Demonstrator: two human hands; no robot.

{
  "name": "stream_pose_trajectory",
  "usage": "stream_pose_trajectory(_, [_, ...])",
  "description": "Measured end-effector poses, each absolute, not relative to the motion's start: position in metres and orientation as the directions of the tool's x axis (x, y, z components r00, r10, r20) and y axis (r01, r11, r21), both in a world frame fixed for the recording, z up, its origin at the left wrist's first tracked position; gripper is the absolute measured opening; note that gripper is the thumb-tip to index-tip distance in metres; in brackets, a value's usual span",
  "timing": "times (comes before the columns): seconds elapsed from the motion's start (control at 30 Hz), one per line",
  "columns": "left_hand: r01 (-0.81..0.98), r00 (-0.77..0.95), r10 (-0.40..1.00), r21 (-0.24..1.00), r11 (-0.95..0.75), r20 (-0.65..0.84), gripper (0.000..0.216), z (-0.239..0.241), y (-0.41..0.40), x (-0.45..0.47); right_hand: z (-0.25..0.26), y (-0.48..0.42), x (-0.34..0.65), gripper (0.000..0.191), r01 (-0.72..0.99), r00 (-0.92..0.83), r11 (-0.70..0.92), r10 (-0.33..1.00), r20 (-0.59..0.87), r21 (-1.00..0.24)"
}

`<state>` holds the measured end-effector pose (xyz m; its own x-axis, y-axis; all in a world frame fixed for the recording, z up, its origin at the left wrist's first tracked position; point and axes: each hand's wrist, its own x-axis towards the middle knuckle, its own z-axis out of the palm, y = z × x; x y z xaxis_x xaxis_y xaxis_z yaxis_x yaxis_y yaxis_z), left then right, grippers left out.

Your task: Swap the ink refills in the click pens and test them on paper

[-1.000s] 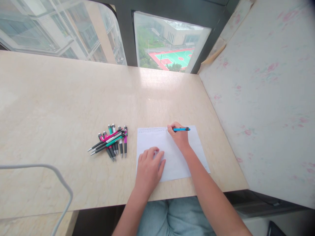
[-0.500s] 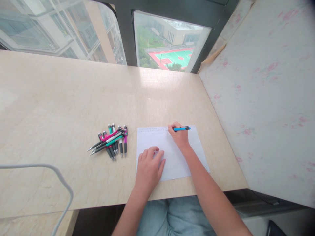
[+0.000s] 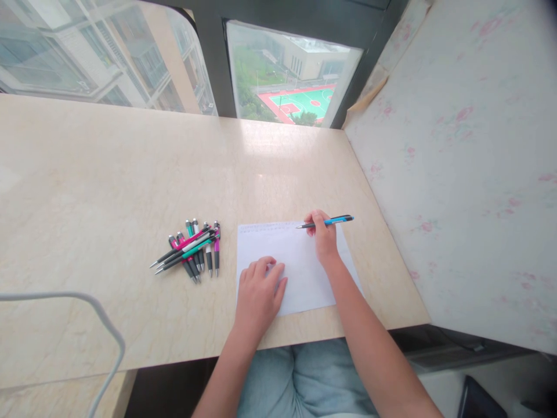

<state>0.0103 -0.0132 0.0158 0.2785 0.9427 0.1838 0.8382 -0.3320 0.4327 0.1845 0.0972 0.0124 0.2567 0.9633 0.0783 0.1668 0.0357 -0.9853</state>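
Note:
A white sheet of paper (image 3: 300, 267) lies on the table near its front edge, with faint rows of small writing along the top. My right hand (image 3: 324, 235) grips a blue and black pen (image 3: 335, 220) over the upper right of the sheet. The pen lies nearly level, its tip pointing left near the end of the writing; whether the tip touches the paper I cannot tell. My left hand (image 3: 260, 287) rests on the lower left of the sheet, fingers spread and slightly bent, holding nothing. Left of the paper is a loose pile of several pens (image 3: 191, 247) in pink, green, white and purple.
A grey cable (image 3: 102, 313) curves over the table's left front. The pale marble-patterned table (image 3: 130, 162) runs back to a window (image 3: 296, 75). A wall with flowered paper (image 3: 461, 174) bounds the right side. A dark object (image 3: 478, 400) sits low at the right.
My right hand has turned and shifted slightly right, bringing the pen's tip into sight. My left hand stays on the paper. The whole view has shifted a little.

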Motion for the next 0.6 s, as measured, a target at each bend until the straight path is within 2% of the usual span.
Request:
stream_pose_trajectory(0.13, [0.842, 0.278, 0.94, 0.421, -0.337, 0.196, 0.02, 0.016, -0.012, 0.01, 0.02, 0.071, 0.186, 0.025, 0.019, 0.219, -0.079, 0.973, -0.073, -0.997])
stream_pose_trajectory(0.33, [0.852, 0.286, 0.932, 0.386, -0.353, 0.223, 0.02, 0.019, -0.011, 0.011, 0.016, 0.03, 0.199, 0.076, 0.012, 0.254, -0.142, 0.958, -0.134, -0.99])
stream_pose_trajectory(0.4, [0.856, 0.286, 0.931, 0.376, -0.354, 0.226, 0.019, 0.019, -0.012, 0.011, 0.013, 0.023, 0.203, 0.083, 0.019, 0.283, -0.144, 0.95, -0.132, -0.989])
stream_pose_trajectory(0.6, [0.862, 0.286, 0.927, 0.359, -0.359, 0.241, 0.02, 0.018, -0.012, 0.011, 0.009, 0.018, 0.209, 0.068, 0.016, 0.304, -0.102, 0.948, -0.092, -0.995])
